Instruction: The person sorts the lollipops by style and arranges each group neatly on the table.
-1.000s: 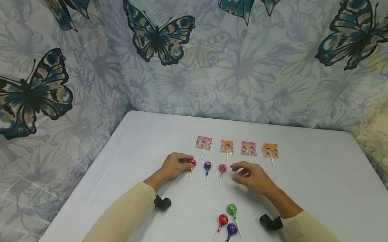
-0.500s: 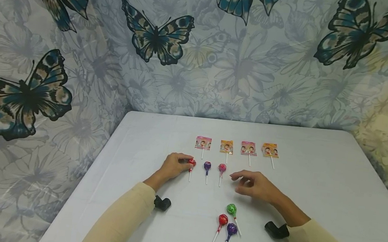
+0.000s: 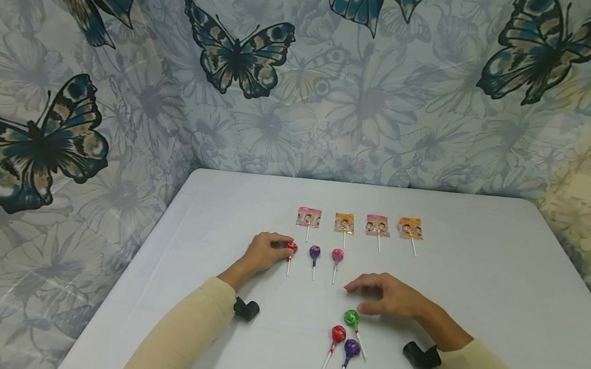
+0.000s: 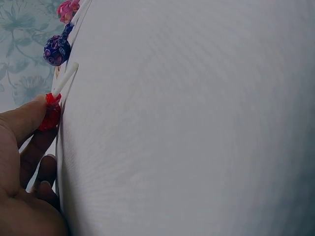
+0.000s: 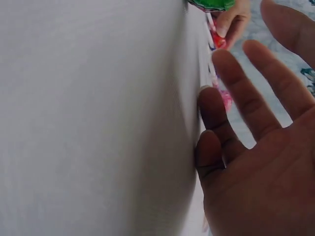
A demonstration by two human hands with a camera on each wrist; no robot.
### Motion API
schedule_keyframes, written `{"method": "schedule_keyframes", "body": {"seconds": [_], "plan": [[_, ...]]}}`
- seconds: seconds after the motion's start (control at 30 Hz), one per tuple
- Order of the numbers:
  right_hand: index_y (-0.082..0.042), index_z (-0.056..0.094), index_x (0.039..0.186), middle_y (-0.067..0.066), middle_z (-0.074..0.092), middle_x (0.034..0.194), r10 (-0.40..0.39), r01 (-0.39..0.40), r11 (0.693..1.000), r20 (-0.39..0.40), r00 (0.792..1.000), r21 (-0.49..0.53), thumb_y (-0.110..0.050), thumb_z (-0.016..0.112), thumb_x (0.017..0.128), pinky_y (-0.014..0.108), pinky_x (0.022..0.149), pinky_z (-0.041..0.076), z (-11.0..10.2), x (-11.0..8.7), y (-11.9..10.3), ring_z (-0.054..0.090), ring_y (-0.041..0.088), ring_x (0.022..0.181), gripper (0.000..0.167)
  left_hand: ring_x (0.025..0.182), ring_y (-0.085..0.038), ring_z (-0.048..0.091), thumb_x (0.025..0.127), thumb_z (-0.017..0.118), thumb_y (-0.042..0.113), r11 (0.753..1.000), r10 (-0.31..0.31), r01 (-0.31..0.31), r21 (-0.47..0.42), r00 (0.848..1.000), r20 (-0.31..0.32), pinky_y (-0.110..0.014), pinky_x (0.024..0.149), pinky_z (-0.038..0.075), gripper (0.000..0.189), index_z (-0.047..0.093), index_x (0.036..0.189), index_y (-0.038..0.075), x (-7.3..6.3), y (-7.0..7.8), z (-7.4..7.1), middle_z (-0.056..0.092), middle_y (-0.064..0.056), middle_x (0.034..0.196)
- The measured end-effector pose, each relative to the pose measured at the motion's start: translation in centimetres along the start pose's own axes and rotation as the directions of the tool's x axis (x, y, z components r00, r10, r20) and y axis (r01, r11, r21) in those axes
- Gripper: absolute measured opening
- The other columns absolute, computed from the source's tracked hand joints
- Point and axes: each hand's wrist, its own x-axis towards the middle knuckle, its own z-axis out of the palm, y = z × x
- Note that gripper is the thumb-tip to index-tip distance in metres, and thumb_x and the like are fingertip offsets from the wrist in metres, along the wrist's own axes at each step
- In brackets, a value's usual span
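My left hand (image 3: 263, 253) pinches the wrapped head of a red lollipop (image 4: 50, 118) between thumb and fingers, its white stick pointing toward me. To its right, a purple lollipop (image 3: 314, 252) and a pink lollipop (image 3: 338, 255) lie in the same row. My right hand (image 3: 391, 298) hovers low over the table with fingers spread and nothing in them. Its thumb is right by the head of a green lollipop (image 3: 351, 318). Just nearer to me lie another red lollipop (image 3: 338, 334) and another purple lollipop (image 3: 351, 349).
Along the back of the white table (image 3: 219, 201) runs a row of flat-packed lollipops: a pink packet (image 3: 309, 217), an orange packet (image 3: 344, 223), a second pink packet (image 3: 377, 225) and a second orange packet (image 3: 411, 228). A butterfly-print cloth (image 3: 279, 135) hangs behind.
My right hand has drawn back from beside the pink lollipop toward me, down to the green lollipop. The left hand keeps its place on the red lollipop.
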Motion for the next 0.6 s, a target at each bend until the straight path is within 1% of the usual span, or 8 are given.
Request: {"method": "schedule_keyframes", "body": {"seconds": [0.23, 0.4, 0.6], "plan": [[-0.020, 0.069, 0.118, -0.006, 0.061, 0.119, 0.009, -0.008, 0.999, 0.013, 1.000, -0.043, -0.024, 0.074, 0.083, 0.053, 0.095, 0.037, 0.28, -0.22, -0.28, 0.050, 0.025, 0.113, 0.036, 0.117, -0.029, 0.052, 0.081, 0.080, 0.020, 1.000, 0.000, 0.000, -0.006, 1.000, 0.002, -0.046, 0.101, 0.036, 0.028, 0.076, 0.108, 0.018, -0.08, 0.10, -0.02, 0.064, -0.006, 0.118], [-0.022, 0.071, 0.115, -0.008, 0.059, 0.118, 0.005, -0.004, 0.997, 0.019, 1.000, -0.075, -0.028, 0.074, 0.082, 0.056, 0.095, 0.035, 0.53, -0.30, -0.31, 0.046, 0.024, 0.113, 0.033, 0.115, -0.028, 0.053, 0.081, 0.080, 0.021, 1.000, 0.001, -0.001, 0.001, 1.000, 0.005, -0.046, 0.100, 0.037, 0.028, 0.076, 0.108, 0.018, -0.11, 0.18, -0.01, 0.064, -0.005, 0.117], [-0.025, 0.073, 0.110, -0.010, 0.056, 0.116, -0.005, 0.008, 0.991, 0.025, 1.000, -0.136, -0.029, 0.075, 0.082, 0.055, 0.093, 0.035, 0.90, -0.22, -0.23, 0.042, 0.023, 0.111, 0.029, 0.112, -0.027, 0.053, 0.081, 0.080, 0.021, 1.000, -0.003, 0.003, 0.005, 1.000, 0.000, -0.045, 0.099, 0.037, 0.028, 0.076, 0.108, 0.018, -0.07, 0.19, 0.03, 0.065, -0.004, 0.115]]}}
